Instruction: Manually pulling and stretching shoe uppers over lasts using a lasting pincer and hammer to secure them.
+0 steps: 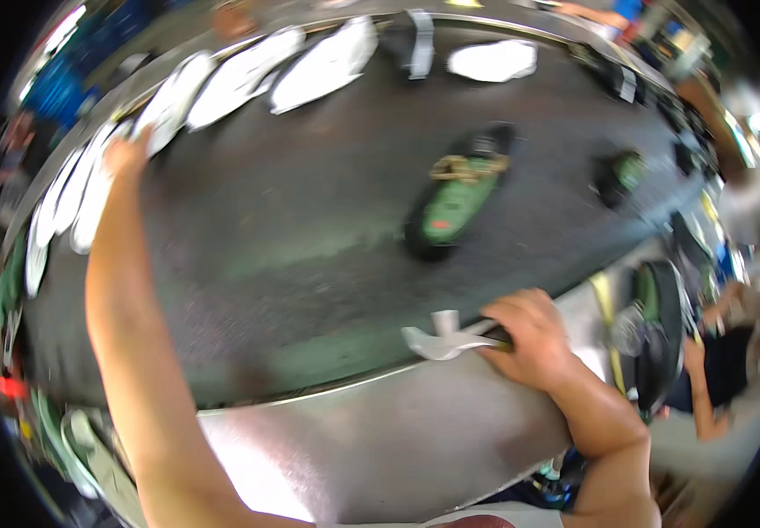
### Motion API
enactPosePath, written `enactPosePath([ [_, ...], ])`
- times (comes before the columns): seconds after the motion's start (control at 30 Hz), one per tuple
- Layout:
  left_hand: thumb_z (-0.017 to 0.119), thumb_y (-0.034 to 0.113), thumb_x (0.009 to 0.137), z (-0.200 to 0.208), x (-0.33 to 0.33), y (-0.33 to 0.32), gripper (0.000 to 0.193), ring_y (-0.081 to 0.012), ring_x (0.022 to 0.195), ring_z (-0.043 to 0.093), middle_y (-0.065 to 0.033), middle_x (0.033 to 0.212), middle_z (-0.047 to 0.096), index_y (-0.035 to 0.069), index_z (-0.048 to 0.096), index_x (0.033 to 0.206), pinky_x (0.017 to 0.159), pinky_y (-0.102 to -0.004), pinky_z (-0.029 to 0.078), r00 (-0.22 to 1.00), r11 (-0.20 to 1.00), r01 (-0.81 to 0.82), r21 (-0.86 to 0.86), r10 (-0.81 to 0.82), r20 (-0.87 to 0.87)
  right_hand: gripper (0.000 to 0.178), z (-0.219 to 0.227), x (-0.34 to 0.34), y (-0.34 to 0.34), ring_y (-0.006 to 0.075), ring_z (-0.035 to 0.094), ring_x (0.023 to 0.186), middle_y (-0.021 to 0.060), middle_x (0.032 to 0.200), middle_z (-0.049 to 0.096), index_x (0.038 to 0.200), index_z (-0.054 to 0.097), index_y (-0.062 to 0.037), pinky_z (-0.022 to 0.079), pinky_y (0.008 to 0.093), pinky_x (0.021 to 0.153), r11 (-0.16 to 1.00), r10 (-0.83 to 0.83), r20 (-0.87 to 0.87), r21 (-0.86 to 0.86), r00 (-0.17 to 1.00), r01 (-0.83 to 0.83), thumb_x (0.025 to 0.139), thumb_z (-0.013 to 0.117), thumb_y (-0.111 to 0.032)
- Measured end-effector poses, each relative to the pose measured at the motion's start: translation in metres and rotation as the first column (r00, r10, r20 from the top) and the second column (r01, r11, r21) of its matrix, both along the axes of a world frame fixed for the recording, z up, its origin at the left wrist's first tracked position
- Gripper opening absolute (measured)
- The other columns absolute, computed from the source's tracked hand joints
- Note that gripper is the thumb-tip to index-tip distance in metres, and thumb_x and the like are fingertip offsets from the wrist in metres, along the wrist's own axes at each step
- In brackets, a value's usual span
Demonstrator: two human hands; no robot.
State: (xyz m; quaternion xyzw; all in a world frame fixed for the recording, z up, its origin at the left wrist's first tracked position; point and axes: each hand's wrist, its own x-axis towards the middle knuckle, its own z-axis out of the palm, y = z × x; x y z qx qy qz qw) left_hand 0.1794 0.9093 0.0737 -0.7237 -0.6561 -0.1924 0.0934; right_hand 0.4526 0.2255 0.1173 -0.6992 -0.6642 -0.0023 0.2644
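My left arm stretches to the far left of a dark belt, and my left hand (126,151) is at a row of white shoe-shaped pieces. Its fingers are blurred beside one white piece (173,101), and whether they grip it is unclear. My right hand (531,339), closed at the near edge of the belt, holds a hammer by its dark handle. The hammer's curved metal head (446,339) points left over the edge. A green and black shoe (459,202) with tan laces lies on the belt beyond it.
The dark belt (309,229) curves across the view, with a metal ledge (380,440) along its near side. More white pieces (327,66) line the far rim. A second green shoe (622,176) lies at the right. Another person's arm (701,378) shows at the right edge.
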Motion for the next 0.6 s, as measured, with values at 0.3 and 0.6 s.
enactPosePath([
  [0.3,0.075,0.040,0.086,-0.003,-0.009,-0.106,0.038,-0.0130,0.062,0.044,-0.0039,0.078,0.053,0.006,0.061,0.098,0.047,-0.0258,0.035,0.628,0.797,0.326,-0.508,0.219,0.747,0.042,-0.003,-0.001,-0.015,0.0299,0.061,0.103,0.0108,0.109,0.063,0.114,0.059,-0.0055,0.046,0.0429,0.087,0.998,-0.035,-0.073,0.058,0.997,0.039,0.081,0.077,-0.023],
  [0.6,0.070,0.045,0.088,0.090,-0.154,-0.335,0.041,-0.0113,0.046,0.044,-0.0002,0.064,0.048,0.009,0.052,0.082,0.037,-0.0292,0.031,0.740,0.637,0.522,-0.567,-0.008,0.672,0.036,-0.010,-0.004,-0.016,0.0276,0.060,0.107,0.0099,0.107,0.062,0.113,0.058,-0.0071,0.044,0.0413,0.091,0.996,-0.046,-0.050,0.080,0.998,0.050,0.088,0.070,-0.030],
])
